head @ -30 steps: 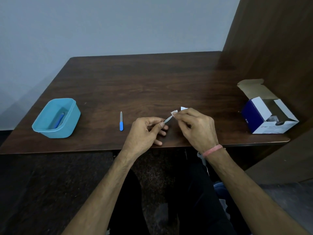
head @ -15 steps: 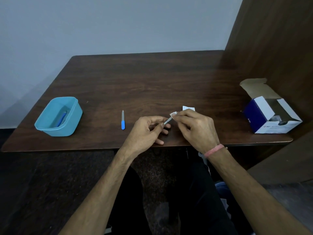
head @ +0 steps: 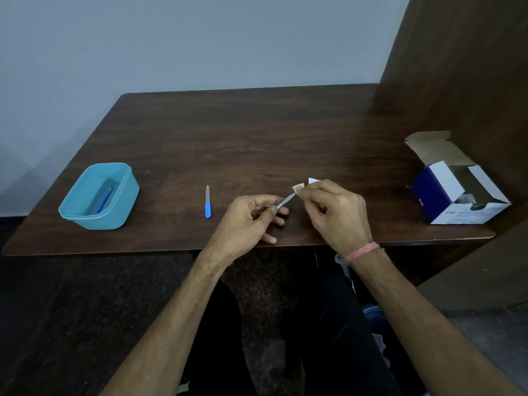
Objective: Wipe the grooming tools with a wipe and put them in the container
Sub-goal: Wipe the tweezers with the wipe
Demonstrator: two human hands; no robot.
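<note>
Right now the left hand (head: 245, 217) pinches a slim metal tool (head: 285, 201) by its near end between thumb and fingers, its grip closed on the handle, while the right hand (head: 335, 208) clasps a small white wipe (head: 298, 187) around the tool's far tip, so that grip is grasping the wipe. Both hands work just above the near edge of the surface (head: 257, 138), right of centre.

The likeliest slip, as I judge it, is the thin tool twisting or sliding out of the left fingers if the wipe drags too hard along it; held so close to the near edge, it could then drop off the surface into the lap or onto the floor. The wipe is small and bunched, so it may skip part of the blade, or slide off the tip altogether. A second tool, a nail file with a blue handle (head: 207, 202), lies flat to the left of the hands and apart from them; a careless forearm on the way to the container could knock it.

The blue container (head: 98, 195) stands at the near left, well apart from the hands, open-topped, with one blue-handled tool (head: 104, 198) already lying inside. At the far right an open cardboard box (head: 460, 192) rests on its side, its contents too dim to make out
</note>
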